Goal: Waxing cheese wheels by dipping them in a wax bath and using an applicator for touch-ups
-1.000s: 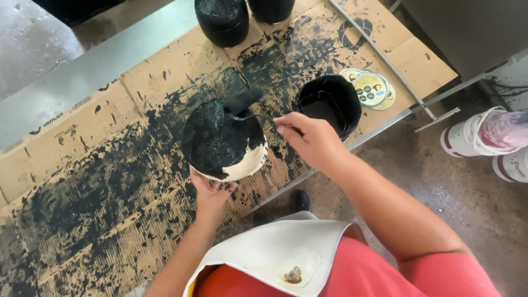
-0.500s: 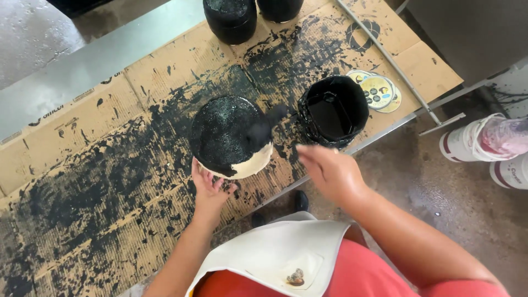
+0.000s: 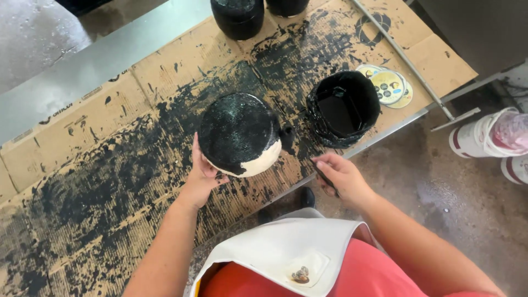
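My left hand (image 3: 201, 176) cups the near left underside of a round object (image 3: 239, 132) that is coated black on top, with a bare cream patch at its lower right. It sits over paint-stained cardboard (image 3: 110, 181). My right hand (image 3: 341, 176) is at the table's near edge, shut on the dark handle of a brush. The black brush head (image 3: 287, 135) lies against the round object's right side. A black paint-filled pot (image 3: 344, 107) stands just right of the brush head.
Two black-coated pots (image 3: 237, 17) (image 3: 286, 5) stand at the far edge. Round yellow lids (image 3: 388, 85) lie beside the paint pot, and a metal rod (image 3: 404, 58) crosses the cardboard at the right. White shoes (image 3: 489, 137) rest on the wet floor to the right.
My right hand left the top of the round object and dropped back to the table's near edge. The brush head now rests on the object's right side. My left hand stayed underneath.
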